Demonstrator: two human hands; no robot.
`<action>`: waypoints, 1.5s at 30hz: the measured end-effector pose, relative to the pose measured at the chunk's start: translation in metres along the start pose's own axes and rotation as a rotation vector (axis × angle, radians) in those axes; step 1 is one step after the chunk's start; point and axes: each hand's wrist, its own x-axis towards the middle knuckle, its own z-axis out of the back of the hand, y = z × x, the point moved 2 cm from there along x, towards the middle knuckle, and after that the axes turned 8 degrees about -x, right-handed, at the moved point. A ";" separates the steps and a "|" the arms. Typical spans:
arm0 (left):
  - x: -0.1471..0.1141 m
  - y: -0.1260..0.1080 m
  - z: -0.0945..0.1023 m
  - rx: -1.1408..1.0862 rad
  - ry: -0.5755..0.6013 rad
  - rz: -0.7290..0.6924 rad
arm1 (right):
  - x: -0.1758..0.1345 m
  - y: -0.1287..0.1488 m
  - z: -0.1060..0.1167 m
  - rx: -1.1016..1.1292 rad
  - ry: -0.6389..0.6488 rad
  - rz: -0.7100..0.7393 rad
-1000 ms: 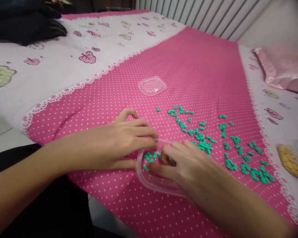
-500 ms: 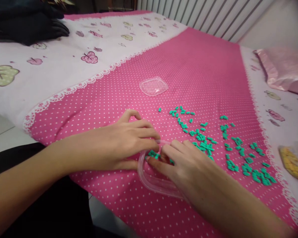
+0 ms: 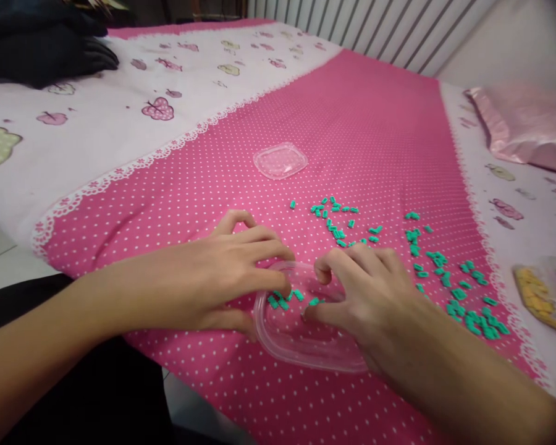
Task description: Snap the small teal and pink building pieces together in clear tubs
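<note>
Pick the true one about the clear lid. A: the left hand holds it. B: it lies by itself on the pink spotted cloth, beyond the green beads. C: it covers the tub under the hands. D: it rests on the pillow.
B: the lid lies flat on the pink cloth, beyond the green beads and apart from the tub and both hands.

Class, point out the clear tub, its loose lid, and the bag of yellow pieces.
clear tub (image 3: pixel 306 355), head view, near rim.
lid (image 3: pixel 280 161), head view, its centre.
bag of yellow pieces (image 3: pixel 540 300), head view, yellow contents.
</note>
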 end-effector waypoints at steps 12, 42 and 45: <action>-0.002 0.005 -0.001 -0.045 0.037 0.006 | -0.005 -0.014 0.014 0.071 0.041 0.027; 0.023 -0.014 -0.011 0.348 -0.006 -0.164 | -0.037 -0.102 0.024 0.212 0.267 -0.546; 0.023 -0.011 -0.010 0.380 -0.020 -0.168 | -0.026 -0.096 0.005 0.252 0.279 -0.504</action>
